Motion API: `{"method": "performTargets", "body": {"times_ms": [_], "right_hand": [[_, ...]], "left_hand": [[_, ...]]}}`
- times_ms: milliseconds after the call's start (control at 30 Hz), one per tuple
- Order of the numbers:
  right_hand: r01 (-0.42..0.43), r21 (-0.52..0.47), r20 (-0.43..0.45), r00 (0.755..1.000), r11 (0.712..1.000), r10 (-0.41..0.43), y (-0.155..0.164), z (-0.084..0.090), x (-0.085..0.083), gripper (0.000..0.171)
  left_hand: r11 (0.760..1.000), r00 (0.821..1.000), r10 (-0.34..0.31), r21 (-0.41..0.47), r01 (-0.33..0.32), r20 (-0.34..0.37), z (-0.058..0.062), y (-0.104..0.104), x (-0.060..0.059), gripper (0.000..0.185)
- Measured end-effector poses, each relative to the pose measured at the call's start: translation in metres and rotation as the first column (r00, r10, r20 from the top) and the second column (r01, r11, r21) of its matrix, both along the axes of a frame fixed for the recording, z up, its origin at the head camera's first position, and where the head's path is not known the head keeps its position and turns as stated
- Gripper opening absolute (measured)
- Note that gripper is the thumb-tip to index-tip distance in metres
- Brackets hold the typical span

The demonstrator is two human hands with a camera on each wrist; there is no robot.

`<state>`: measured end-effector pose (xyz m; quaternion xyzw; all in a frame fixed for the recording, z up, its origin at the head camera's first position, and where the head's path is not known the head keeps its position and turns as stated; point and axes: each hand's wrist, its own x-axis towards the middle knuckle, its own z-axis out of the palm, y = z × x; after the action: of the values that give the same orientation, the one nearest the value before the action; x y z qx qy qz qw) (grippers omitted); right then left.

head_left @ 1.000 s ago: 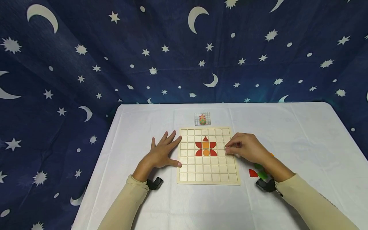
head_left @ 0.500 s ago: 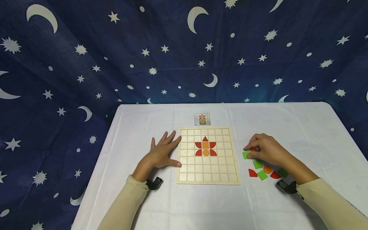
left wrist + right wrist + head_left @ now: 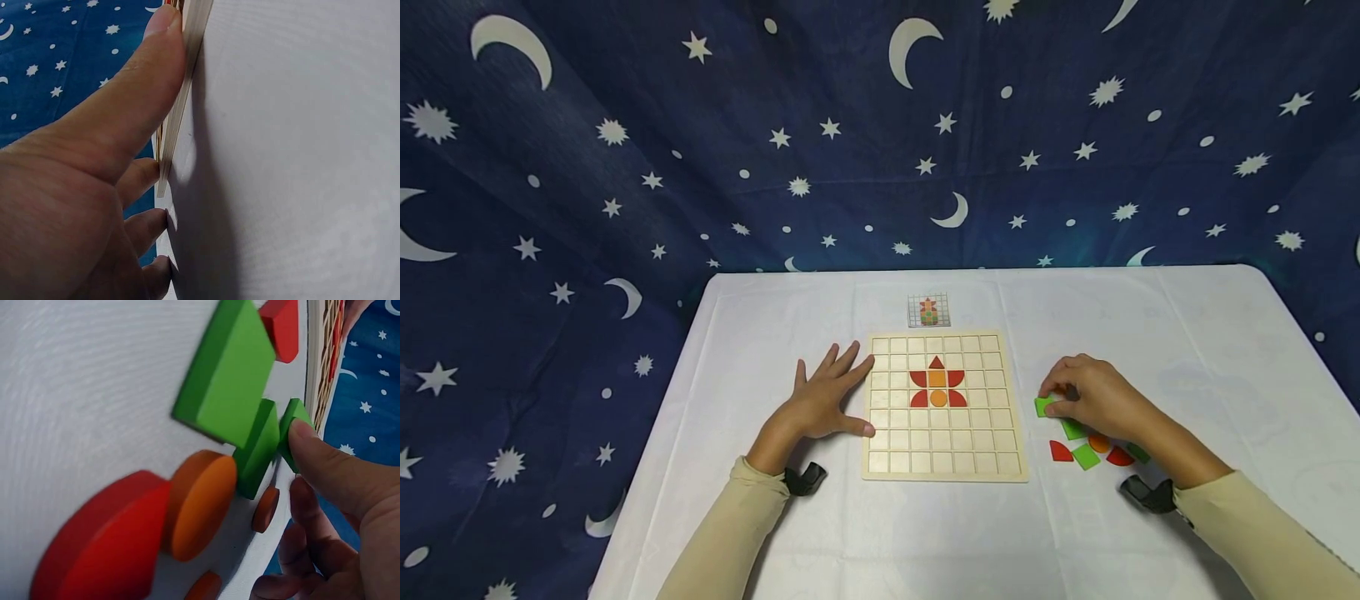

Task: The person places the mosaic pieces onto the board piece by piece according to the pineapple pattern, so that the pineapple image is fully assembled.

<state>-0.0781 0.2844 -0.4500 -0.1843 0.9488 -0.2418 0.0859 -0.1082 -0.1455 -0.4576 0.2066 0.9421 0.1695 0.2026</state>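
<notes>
My right hand (image 3: 1093, 396) pinches a green square tile (image 3: 1042, 406) between thumb and fingers, just right of the wooden grid board. In the right wrist view the thumb lies on this green square (image 3: 294, 428). My left hand (image 3: 826, 400) has its fingers spread, with thumb and index touching the left edge of the grid board (image 3: 943, 467). On the board sit a red triangle (image 3: 936, 363), an orange square (image 3: 937, 378), an orange circle (image 3: 938, 398) and several red quarter-circles (image 3: 956, 398) around them.
Loose pieces lie below my right hand: green squares (image 3: 1086, 457), an orange circle (image 3: 1099, 442) and red quarter-circles (image 3: 1061, 451). A small pattern card (image 3: 928, 310) lies behind the board on the white tablecloth (image 3: 947, 533). A dark blue starry cloth (image 3: 850, 83) hangs behind.
My right hand has moved from the board's right edge to the loose pieces at the right and now grips a green square. The left hand has stayed in place.
</notes>
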Motion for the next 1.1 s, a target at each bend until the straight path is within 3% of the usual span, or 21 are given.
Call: {"method": "performTargets", "body": {"times_ms": [233,433,567,733,967,1100], "right_hand": [[-0.008,-0.028,0.018,1.0,1.0,0.009,-0.004,0.003,0.001,0.021],[0.035,-0.173,0.03,0.999,0.984,-0.03,-0.017,0.001,0.003,0.018],[0.141,-0.29,0.172,0.981,0.947,-0.093,-0.033,0.001,0.005,0.011],[0.265,-0.383,0.361,0.925,0.885,-0.121,-0.056,0.0,0.007,0.015],[0.315,-0.471,0.435,0.896,0.824,-0.094,-0.085,-0.003,0.007,0.019],[0.348,-0.482,0.455,0.884,0.805,-0.11,-0.099,-0.003,0.007,0.018]], "left_hand": [[1.0,1.0,0.004,-0.012,-0.004,0.005,-0.001,0.001,0.001,0.116],[1.0,1.0,0.002,-0.01,-0.002,-0.002,-0.002,0.001,0.001,0.115],[1.0,1.0,-0.007,-0.013,0.007,-0.011,-0.002,0.001,0.002,0.115],[1.0,1.0,-0.012,-0.011,0.012,-0.014,-0.001,0.0,0.001,0.115],[1.0,1.0,-0.018,-0.011,0.018,-0.014,-0.001,-0.001,0.001,0.114],[1.0,1.0,-0.022,-0.012,0.022,-0.013,-0.001,-0.001,0.001,0.113]]}}
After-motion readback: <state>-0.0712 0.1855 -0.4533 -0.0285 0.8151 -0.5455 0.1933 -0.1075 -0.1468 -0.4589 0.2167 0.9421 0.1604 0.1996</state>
